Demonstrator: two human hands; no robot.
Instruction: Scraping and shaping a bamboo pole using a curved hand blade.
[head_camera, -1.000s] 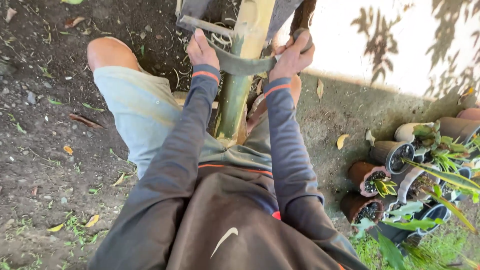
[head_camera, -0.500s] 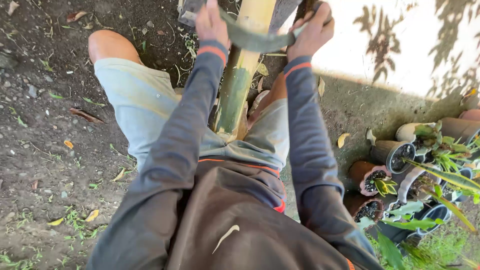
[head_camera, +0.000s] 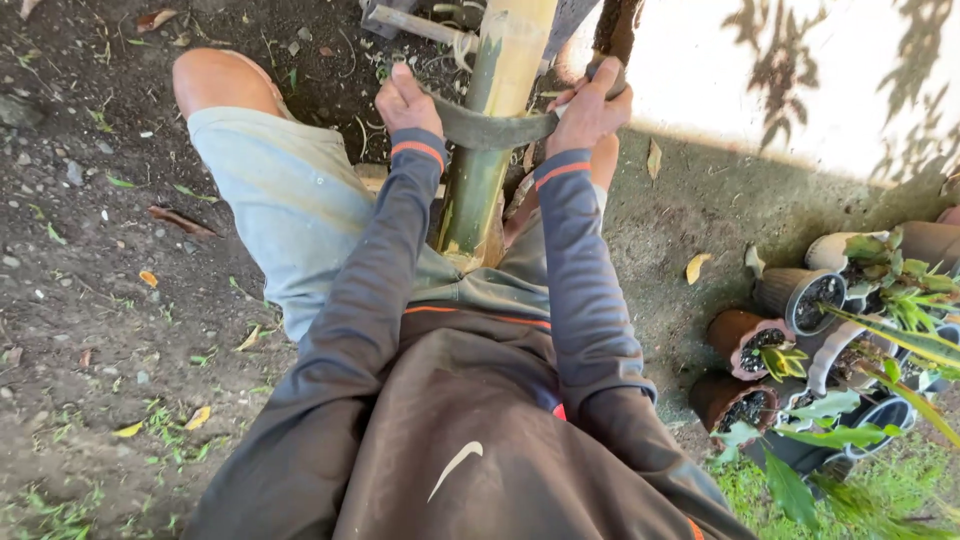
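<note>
A thick green-yellow bamboo pole (head_camera: 495, 140) rises between my knees, its lower end at my lap. A curved dark grey blade (head_camera: 492, 128) lies across the pole. My left hand (head_camera: 408, 100) grips the blade's left end and my right hand (head_camera: 592, 105) grips its right end, both fists closed, one on each side of the pole. Both arms are stretched forward in dark long sleeves with orange cuff stripes. The far end of the pole runs out of view at the top.
Bare dark soil with dry leaves and pebbles lies to the left (head_camera: 90, 250). A pale concrete wall (head_camera: 800, 70) stands at the upper right. Several small potted plants (head_camera: 800, 340) crowd the right edge, beside grass (head_camera: 880, 500).
Both hands with the blade slid up the pole away from me, then came back down to about where they were a second ago. The view shifted slightly.
</note>
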